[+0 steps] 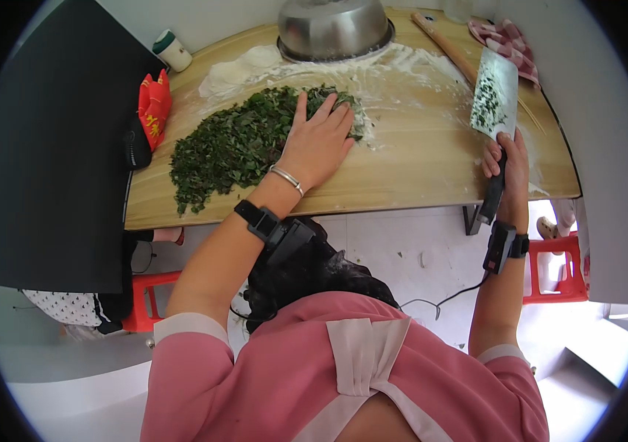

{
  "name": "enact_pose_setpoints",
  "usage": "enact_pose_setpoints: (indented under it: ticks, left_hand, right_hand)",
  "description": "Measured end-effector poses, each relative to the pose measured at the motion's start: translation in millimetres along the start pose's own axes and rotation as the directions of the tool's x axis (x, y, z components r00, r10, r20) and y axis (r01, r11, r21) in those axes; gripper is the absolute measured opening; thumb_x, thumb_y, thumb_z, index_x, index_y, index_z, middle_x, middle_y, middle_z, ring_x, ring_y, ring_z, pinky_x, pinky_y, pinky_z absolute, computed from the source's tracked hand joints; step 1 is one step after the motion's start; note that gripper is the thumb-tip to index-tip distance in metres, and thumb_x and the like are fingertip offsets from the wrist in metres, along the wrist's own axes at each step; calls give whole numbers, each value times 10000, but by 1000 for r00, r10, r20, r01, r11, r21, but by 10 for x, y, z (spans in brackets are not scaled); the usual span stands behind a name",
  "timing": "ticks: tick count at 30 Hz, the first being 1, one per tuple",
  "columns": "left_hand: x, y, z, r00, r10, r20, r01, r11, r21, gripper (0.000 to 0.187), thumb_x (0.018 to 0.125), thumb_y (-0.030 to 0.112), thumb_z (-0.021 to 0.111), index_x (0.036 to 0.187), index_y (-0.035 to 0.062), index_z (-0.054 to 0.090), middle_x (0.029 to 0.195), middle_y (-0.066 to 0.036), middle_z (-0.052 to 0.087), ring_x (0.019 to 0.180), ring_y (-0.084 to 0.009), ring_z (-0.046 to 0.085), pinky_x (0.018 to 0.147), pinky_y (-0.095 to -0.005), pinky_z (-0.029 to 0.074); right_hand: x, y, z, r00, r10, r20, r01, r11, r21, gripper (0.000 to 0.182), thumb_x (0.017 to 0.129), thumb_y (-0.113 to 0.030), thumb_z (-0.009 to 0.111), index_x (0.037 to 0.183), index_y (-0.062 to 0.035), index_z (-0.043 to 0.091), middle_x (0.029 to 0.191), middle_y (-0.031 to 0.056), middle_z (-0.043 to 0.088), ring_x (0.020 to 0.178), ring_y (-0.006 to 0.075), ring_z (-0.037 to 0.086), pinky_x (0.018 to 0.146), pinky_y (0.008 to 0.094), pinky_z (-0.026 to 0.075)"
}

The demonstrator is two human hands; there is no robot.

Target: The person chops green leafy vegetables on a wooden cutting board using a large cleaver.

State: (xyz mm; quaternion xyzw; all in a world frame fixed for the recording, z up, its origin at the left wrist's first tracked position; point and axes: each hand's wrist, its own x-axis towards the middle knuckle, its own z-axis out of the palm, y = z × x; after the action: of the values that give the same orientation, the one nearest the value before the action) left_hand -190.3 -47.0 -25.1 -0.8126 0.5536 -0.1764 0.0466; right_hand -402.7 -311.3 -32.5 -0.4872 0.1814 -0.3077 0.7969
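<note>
Left hand [319,140], fingers spread, is pressing flat on the chopped greens [240,144] beneath its palm, gathering them; right hand [507,163] is gripping the cleaver [495,94], probably resuming chopping next.

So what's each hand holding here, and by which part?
The right hand holds the cleaver by its dark handle. The left hand holds nothing, resting flat on the chopped greens.

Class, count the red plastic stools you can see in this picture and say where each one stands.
2. One red stool stands on the floor lower left, under the table's near edge; the other red stool stands lower right. More may be hidden.
</note>
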Motion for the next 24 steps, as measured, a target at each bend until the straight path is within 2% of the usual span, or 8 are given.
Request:
enact_pose_setpoints:
  ticks: [4,7,9,11,13,14,18,24]
  left_hand:
    - [-149,-139,-19,998,-61,3,61,998,22,455,969,301,533,1372,91,511,1461,-54,478,1429,-264,335,1178,-580,150]
    - [-110,-234,-83,993,-2,-115,-18,985,-171,462,977,314,519,1378,86,503,1474,-79,472,1409,-289,363,1166,-590,171]
    - [46,-419,-160,989,-103,-110,63,947,-314,477,988,329,499,1394,78,483,1493,-107,452,1395,-317,382,1149,-594,207]
    - [209,-814,-61,977,-157,-142,101,934,-343,455,984,383,479,1260,36,581,1358,-160,562,1261,-323,510,1055,-524,365]
    - [353,-1288,94,989,-145,-5,128,892,-434,486,1002,379,398,1137,-16,648,1199,-241,630,1150,-414,555,1005,-449,431]
    - [381,-1433,124,971,-194,139,237,861,-449,520,1003,392,377,1111,-36,652,1135,-293,636,1111,-457,556,1004,-462,422]
    - [443,-1645,361,876,-312,367,447,811,-377,563,1017,414,341,1087,-52,648,1083,-351,619,1040,-512,551,1003,-492,404]
    - [403,-1246,76,959,-76,272,193,879,-436,547,1014,436,379,1119,-25,655,1101,-344,609,1031,-501,555,956,-482,447]
  right_hand:
    - [2,-4,21,1000,1,-12,-1,999,-34,56,1024,-133,438,1063,-94,450,660,-9,431,422,61,382,386,217,349]
    - [2,-26,39,999,13,-33,-14,999,-46,83,1020,-128,447,1095,-93,453,659,-7,431,414,64,384,379,220,352]
    - [-10,-21,55,998,25,-51,-28,998,-55,101,1017,-125,452,1113,-92,454,658,-6,431,410,67,386,377,222,355]
    - [-24,-16,55,998,17,-57,-20,999,-43,312,958,-95,469,1269,-74,460,638,-13,427,425,71,380,410,241,361]
    - [-35,-28,63,998,18,-63,-21,999,-49,336,956,-93,468,1291,-72,453,638,-13,428,425,71,382,407,241,362]
    - [-30,-34,68,998,19,-59,-21,999,-50,359,954,-91,468,1312,-71,446,639,-12,429,425,71,383,405,241,363]
    - [-12,-35,60,997,22,-73,-27,997,-76,389,952,-92,466,1339,-72,438,647,-7,434,428,74,388,405,238,365]
    - [-21,-27,73,999,15,-48,-18,998,-60,450,955,-102,463,1401,-67,406,656,11,450,431,83,399,405,240,370]
